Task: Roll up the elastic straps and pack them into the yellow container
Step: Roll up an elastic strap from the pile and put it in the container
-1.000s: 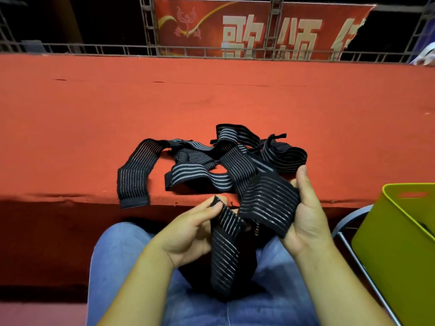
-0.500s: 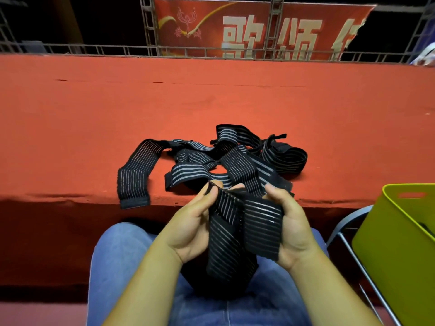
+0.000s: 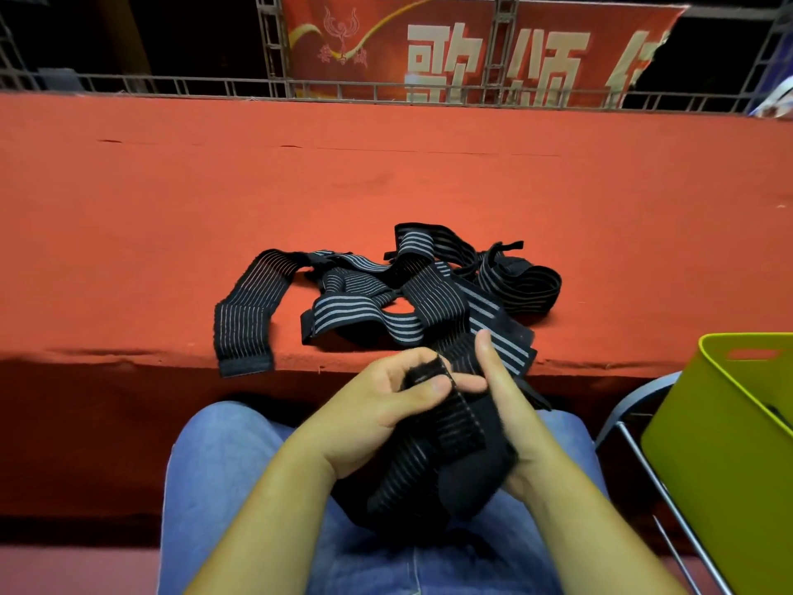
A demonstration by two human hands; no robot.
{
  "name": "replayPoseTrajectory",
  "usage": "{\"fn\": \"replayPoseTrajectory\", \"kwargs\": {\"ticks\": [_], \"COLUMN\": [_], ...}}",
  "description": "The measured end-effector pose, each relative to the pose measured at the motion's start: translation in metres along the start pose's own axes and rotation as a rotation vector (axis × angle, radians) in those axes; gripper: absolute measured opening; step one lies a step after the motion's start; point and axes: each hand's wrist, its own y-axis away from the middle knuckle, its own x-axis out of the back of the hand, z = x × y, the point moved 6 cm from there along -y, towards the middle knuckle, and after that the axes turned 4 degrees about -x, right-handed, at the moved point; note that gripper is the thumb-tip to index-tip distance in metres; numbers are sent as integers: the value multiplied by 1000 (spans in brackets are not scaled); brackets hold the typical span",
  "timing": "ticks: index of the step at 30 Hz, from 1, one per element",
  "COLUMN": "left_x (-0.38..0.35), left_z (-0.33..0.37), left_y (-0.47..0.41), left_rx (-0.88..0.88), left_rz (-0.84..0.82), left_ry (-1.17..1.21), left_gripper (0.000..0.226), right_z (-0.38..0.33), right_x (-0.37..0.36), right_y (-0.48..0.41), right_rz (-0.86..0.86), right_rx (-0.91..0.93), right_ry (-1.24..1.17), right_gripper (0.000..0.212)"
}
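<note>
Two grips, left hand [image 3: 377, 407] pinching elastic strap [image 3: 457, 427] end, right hand [image 3: 513, 423] clasping it, thumb raised

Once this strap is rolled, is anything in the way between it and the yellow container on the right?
Nothing visible does. The left hand and right hand hold the strap over the lap; the yellow container stands to the right, top open. A grey chair frame sits low beside it, likely under the path.

Red-covered platform [image 3: 171, 234] under tangled black elastic straps [image 3: 386, 294].
</note>
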Motion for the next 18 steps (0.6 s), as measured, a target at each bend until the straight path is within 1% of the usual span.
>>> {"fn": "replayPoseTrajectory", "kwargs": {"ticks": [2,4,5,7,9,11,13,15,18], "left_x": [-2,-3,-1,3,13,26,36,39,34], "left_z": [2,3,4,4,2,-6,-13,-16,-13], "left_y": [1,3,3,3,1,0,-2,-3,-4], "left_rx": [2,-9,-18,-40,-56,-49,-49,-54,-77], "left_rz": [-22,-39,-35,-3,94,224,312,338,330], "left_ry": [-96,-166,-195,-228,-175,-43,65,118,102], "left_gripper": [5,9,13,16,14,15,29,38,33], "right_z": [-1,-1,-1,-5,-8,-12,-16,-16,-14], "right_x": [0,2,6,12,13,11,11,11,13], "right_y": [2,-1,-3,-7,-7,-5,-7,-7,-9], "right_rz": [2,21,49,104,128,143,124,121,126], "right_rx": [-42,-60,-34,74,152,206,256,271,281], "right_ry": [34,19,11,28,52,72,105,183,367], "right_gripper": [82,69,61,45,27,27,33,35,33]}}
